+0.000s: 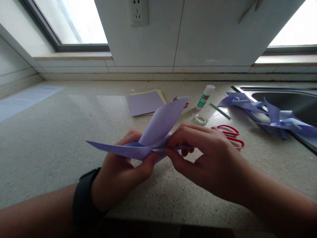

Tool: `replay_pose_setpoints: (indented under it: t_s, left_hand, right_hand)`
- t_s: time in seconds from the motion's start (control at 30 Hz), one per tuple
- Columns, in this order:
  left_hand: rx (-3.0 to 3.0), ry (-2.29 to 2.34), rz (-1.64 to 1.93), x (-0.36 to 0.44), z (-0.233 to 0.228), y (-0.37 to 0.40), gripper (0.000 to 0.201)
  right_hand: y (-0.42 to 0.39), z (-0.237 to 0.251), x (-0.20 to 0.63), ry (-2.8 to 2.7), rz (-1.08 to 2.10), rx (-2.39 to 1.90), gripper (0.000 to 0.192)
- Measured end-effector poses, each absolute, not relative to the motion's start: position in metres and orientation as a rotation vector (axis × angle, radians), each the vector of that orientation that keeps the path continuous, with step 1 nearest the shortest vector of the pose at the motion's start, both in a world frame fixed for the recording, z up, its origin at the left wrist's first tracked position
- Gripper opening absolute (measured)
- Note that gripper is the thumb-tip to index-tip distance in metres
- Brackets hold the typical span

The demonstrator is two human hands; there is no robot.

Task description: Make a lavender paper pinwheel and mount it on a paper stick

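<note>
Between my hands, above the counter, is a purple paper pinwheel with its blades curving up and out to the left. My left hand grips its underside, the thumb pressed near the centre, and a dark watch band circles that wrist. My right hand pinches the paper at the right of the centre with thumb and fingers. Part of the paper is hidden behind the fingers. Just beyond my right hand lie red-handled scissors, their blades covered by the hand.
A stack of purple and yellow paper sheets, a glue stick, a tape roll and a green stick are behind. Several folded purple paper pieces lie by the sink. A printed sheet is far left.
</note>
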State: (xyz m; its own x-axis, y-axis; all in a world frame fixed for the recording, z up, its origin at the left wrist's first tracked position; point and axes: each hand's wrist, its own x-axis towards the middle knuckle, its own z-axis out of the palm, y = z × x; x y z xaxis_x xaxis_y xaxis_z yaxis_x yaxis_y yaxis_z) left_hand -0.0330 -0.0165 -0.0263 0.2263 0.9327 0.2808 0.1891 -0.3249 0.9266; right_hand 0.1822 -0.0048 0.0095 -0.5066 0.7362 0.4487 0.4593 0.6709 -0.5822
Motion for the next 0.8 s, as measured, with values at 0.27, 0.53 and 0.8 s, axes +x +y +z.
replay_pose_setpoints:
  t_s: [0.27, 0.53, 0.8]
  left_hand:
    - [1.643, 1.077, 1.155, -0.032, -0.030, -0.017, 0.006]
    - [1.546, 1.043, 1.160, -0.033, -0.027, -0.017, 0.010]
    - [1.305, 1.015, 1.133, -0.034, -0.038, -0.016, 0.021]
  right_hand:
    - [-0.005, 0.009, 0.181, -2.199, 0.567, -0.911, 0.009]
    - [-0.006, 0.011, 0.183, -2.230, 0.553, -0.912, 0.010]
    - [-0.007, 0.011, 0.181, -2.305, 0.379, -0.940, 0.005]
